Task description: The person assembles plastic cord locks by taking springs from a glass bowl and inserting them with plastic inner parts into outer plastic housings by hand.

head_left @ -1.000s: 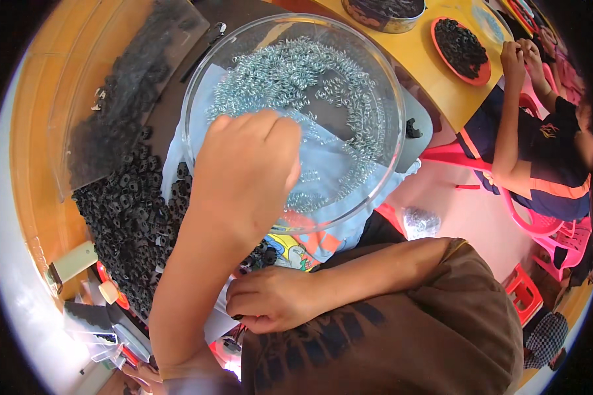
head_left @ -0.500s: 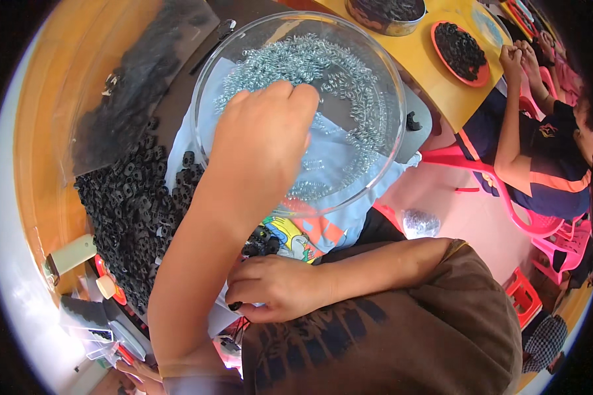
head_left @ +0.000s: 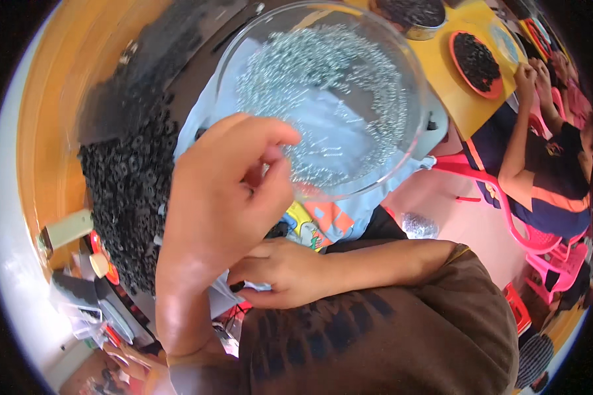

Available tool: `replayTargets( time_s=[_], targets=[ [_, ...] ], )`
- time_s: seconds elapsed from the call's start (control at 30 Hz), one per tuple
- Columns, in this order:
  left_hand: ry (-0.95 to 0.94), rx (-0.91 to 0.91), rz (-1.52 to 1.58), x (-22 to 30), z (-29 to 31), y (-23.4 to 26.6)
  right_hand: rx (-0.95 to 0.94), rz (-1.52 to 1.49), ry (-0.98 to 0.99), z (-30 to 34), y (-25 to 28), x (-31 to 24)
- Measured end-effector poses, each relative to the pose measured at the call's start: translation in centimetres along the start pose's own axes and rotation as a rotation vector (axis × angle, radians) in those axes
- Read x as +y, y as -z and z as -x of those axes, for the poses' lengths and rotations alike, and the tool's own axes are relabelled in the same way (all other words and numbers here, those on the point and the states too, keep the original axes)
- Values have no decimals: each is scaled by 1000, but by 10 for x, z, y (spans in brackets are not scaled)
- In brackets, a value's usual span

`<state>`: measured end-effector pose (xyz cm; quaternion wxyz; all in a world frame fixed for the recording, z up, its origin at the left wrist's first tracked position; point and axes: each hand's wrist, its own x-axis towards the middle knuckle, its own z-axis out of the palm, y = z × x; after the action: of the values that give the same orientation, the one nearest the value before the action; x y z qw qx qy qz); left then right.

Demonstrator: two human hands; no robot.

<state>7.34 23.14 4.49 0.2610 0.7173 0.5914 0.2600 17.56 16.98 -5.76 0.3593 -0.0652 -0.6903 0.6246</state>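
My left hand (head_left: 221, 181) is raised by the near left rim of a clear round bowl (head_left: 382, 186). Its fingers are curled toward the thumb; anything between them is too small or blurred to make out. Many small silvery coil springs (head_left: 323, 56) lie in the bowl. Lower down, my right hand (head_left: 286, 273) is closed on a small black plastic part (head_left: 236, 287), which peeks out beside the thumb. Most of that part is hidden by the fingers.
A large heap of black plastic parts (head_left: 125, 197) spreads at the left. Light blue cloth (head_left: 194, 135) lies under the bowl. On the yellow table (head_left: 445, 99) stand an orange plate (head_left: 493, 89) of black pieces and a round tin (head_left: 423, 31). Another person (head_left: 540, 164) sits at the right.
My left hand has drawn back from over the springs toward my right hand. My right hand stays closed on the black part. The view has shifted slightly.
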Motion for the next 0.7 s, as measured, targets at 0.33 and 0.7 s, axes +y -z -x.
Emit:
replayTargets(
  time_s=[0.33,0.7],
  targets=[
    [394,375,739,-24,152,21,10,-167,-135,-11,1,-9],
    [303,367,513,-42,205,21,-77,9,-120,-14,-34,-17]
  ],
)
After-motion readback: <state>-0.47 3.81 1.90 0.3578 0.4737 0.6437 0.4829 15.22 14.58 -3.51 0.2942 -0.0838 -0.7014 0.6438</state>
